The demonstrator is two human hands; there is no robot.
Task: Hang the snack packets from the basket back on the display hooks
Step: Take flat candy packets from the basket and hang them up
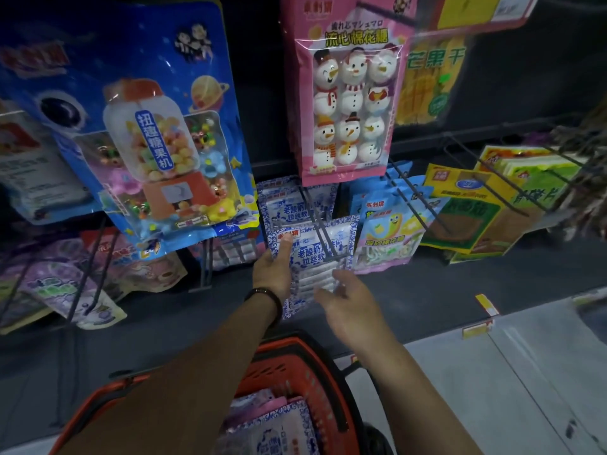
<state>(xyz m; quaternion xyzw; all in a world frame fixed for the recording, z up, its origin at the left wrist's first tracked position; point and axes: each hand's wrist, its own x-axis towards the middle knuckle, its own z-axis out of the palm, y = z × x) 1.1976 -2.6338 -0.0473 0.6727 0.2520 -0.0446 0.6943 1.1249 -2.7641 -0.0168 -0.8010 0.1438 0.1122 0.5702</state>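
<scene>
Two hands are up at the rack's lower row. My left hand (pixel 274 269) holds the blue-and-white packet (pixel 315 257) by its left edge, with the thumb laid up the front beside the red label and the fingers hidden behind.

My right hand (pixel 351 307), at five o'clock from the left, is loose and spread and grips nothing. Its fingertips (pixel 338 279) overlap the packet's lower right corner, but blur keeps me from telling whether they touch.

A wire display hook (pixel 323 224) crosses the packet's top; I cannot tell whether it passes through the hole. Matching packets (pixel 282 201) hang behind at twelve o'clock. At six o'clock the orange basket (pixel 305 372) holds more packets (pixel 279 431).
</scene>
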